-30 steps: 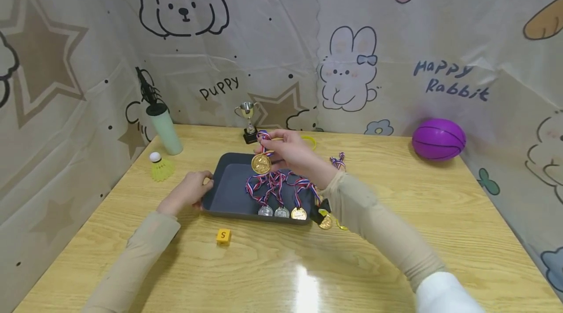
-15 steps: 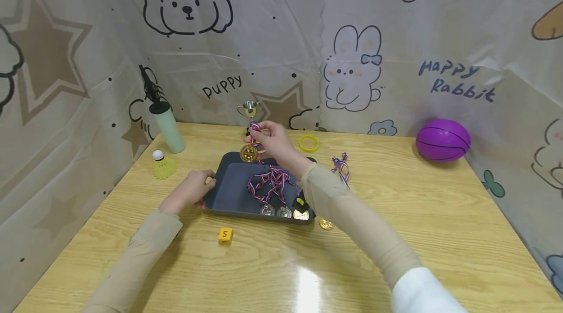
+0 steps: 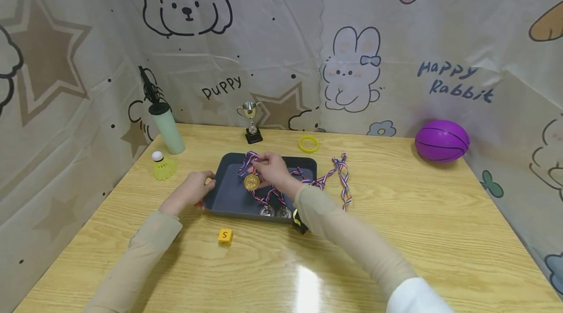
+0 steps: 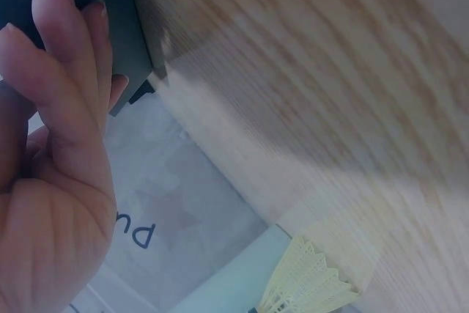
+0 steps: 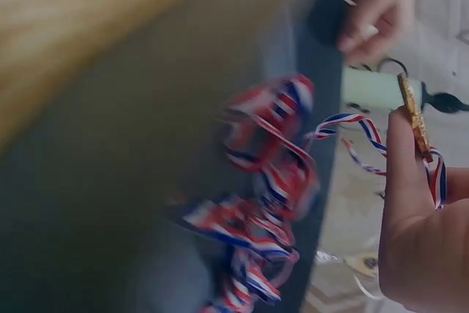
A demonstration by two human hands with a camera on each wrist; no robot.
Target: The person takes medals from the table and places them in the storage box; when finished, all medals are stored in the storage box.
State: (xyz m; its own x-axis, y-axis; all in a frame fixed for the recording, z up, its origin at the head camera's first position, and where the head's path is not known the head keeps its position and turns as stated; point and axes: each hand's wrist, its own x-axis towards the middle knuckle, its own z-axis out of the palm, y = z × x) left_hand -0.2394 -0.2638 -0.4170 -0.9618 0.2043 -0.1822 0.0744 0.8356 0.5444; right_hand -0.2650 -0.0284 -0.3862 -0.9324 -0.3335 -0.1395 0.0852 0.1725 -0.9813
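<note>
In the head view, my left hand [image 3: 191, 188] holds the left rim of a dark grey tray [image 3: 228, 191]. My right hand [image 3: 276, 171] is over the tray's middle, pinching the striped ribbon of a gold medal [image 3: 251, 182] that hangs below the fingers. The right wrist view shows this medal [image 5: 414, 116] edge-on beside the fingers. Two silver medals [image 3: 267, 211] lie along the tray's front wall, their red, white and blue ribbons [image 5: 271, 203] tangled behind them. Another gold medal near the tray's front right corner is mostly hidden by my right sleeve.
A striped ribbon [image 3: 343, 181] trails on the table right of the tray. Behind stand a small trophy [image 3: 252, 122] and a yellow ring [image 3: 308, 144]. A green bottle [image 3: 168, 130] and shuttlecock [image 3: 163, 166] are at left, a purple ball [image 3: 442, 141] far right, a yellow cube [image 3: 225, 236] in front.
My right hand has carried the gold medal left past the tray's back edge, then lowered it toward the tray's middle. My left hand keeps its place on the rim.
</note>
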